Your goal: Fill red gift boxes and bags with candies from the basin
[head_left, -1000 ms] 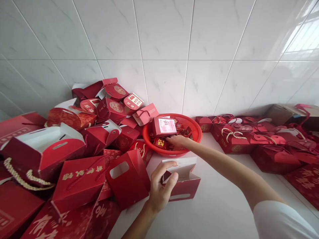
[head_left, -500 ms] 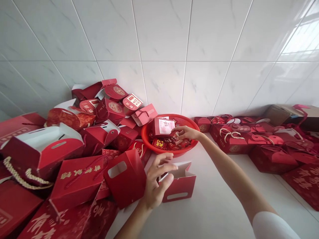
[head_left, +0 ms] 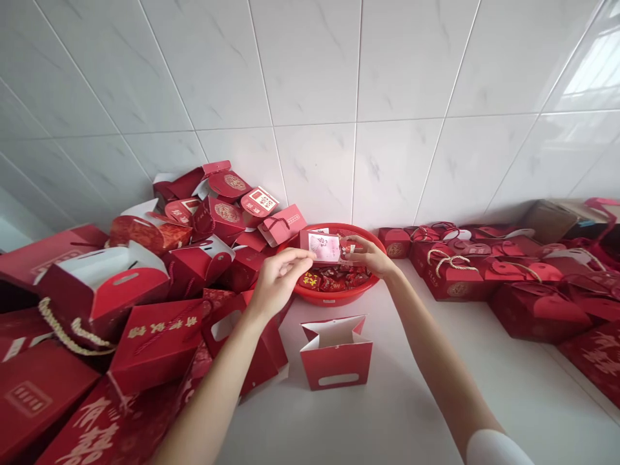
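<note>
White tiles (head_left: 310, 71) back the bench (head_left: 411, 400). Inside the basket (head_left: 353, 294) I see a pink-topped box (head_left: 325, 250); my left hand (head_left: 278, 274), nearly closed, meets its corner, grip unclear. My right hand (head_left: 374, 259), half-curled, seems to pinch a wrapped packet (head_left: 345, 247), which could slip from so light a hold. 囍 marks one carton (head_left: 260, 201); the pink print is illegible.

Single head-worn cam, looking forward and down from above the bench's (head_left: 416, 400) near side, roughly square to the tiled wall (head_left: 314, 64) along its far edge. Wall fills the upper part, bench the lower. Mid-range on left hand (head_left: 277, 276) and right hand (head_left: 372, 259), both near centre.
</note>
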`<action>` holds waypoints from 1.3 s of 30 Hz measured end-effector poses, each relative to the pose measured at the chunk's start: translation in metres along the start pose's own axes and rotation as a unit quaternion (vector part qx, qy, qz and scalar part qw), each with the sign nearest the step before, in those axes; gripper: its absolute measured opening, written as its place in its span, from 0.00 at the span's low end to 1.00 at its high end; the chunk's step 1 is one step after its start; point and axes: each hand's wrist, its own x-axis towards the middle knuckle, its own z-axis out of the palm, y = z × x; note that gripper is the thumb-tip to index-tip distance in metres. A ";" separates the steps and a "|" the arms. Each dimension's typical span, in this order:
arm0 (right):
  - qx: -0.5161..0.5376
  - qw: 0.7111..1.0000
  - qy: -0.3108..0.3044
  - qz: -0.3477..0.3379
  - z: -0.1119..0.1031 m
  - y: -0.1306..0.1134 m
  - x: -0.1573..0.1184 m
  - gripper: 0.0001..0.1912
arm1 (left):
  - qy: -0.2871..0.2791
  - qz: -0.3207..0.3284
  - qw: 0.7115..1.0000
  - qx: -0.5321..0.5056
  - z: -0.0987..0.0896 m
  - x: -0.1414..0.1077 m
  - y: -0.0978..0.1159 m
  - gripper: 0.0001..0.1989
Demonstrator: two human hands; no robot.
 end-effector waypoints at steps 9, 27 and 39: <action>-0.210 0.974 0.040 -0.080 -0.001 0.012 0.004 0.11 | -0.388 -0.140 0.840 0.352 0.038 0.079 -0.039 0.12; -0.227 0.964 0.126 -0.053 -0.001 0.012 0.008 0.12 | -0.436 -0.174 0.796 0.383 0.071 0.118 -0.098 0.16; -0.156 0.975 0.140 -0.076 0.001 0.010 0.005 0.12 | -0.370 -0.246 0.888 0.120 0.064 0.117 -0.069 0.12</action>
